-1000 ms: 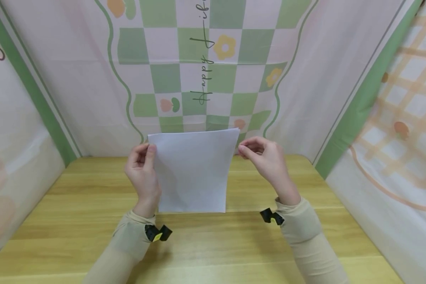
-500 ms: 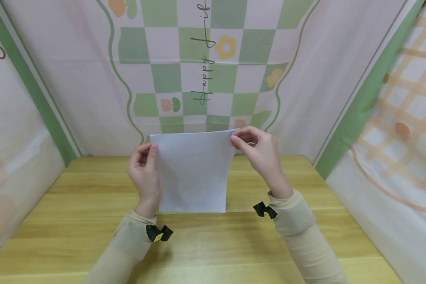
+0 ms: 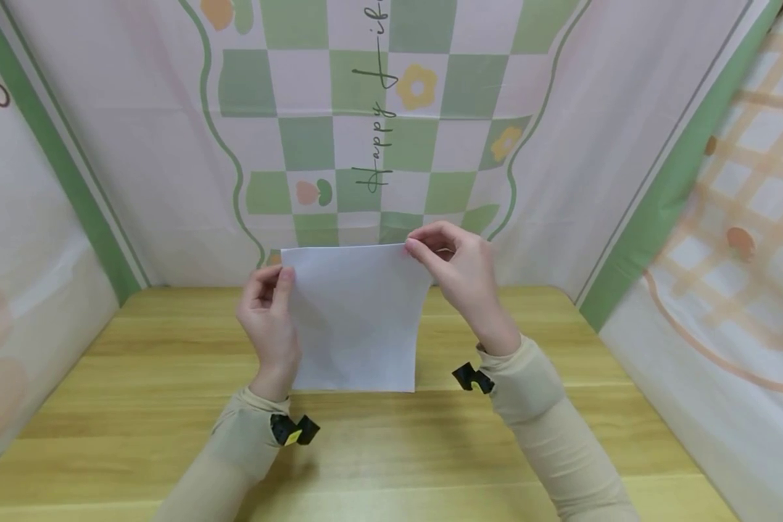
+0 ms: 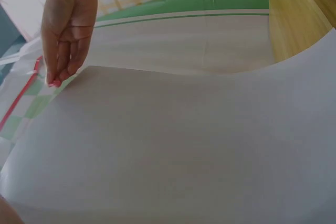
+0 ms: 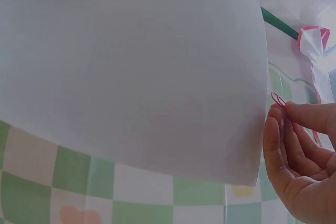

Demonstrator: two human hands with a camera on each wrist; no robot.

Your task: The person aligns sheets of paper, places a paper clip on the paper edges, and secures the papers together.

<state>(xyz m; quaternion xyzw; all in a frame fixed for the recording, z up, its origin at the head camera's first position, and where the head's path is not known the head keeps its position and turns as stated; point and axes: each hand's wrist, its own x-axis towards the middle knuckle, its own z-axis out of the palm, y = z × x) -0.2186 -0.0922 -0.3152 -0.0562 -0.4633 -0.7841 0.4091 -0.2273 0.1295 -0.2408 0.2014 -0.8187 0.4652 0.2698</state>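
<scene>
So the whole thing's happening over a wood-grain table [image 3: 378, 471], yellowish, boxed in by printed cloth on three sides. Closest to the camera you've got two arms in beige sleeves [image 3: 544, 413], and each wrist wears a little black gadget [image 3: 295, 429] with a dab of yellow on it.

Past those, the left hand [image 3: 270, 322] has its thumb and fingers closed on the left edge of some white paper [image 3: 355, 319], just below the top corner. The right hand [image 3: 460, 275] is up by the top right corner, fingertips pinched together. The right wrist view gives it away: thumb and index finger have hold of a tiny pinkish-red paper clip [image 5: 279, 99], right beside the paper's edge. Can't tell if the clip actually touches it.

The paper itself is between the two hands, facing the wearer, a bit bowed. Can't tell whether its bottom edge meets the table.

Behind all that hangs the back cloth [image 3: 359, 141], green and white checks with yellow flowers [image 3: 417, 87] and "Happy" written sideways. The right-hand cloth [image 3: 744, 217] has an orange plaid patch.
</scene>
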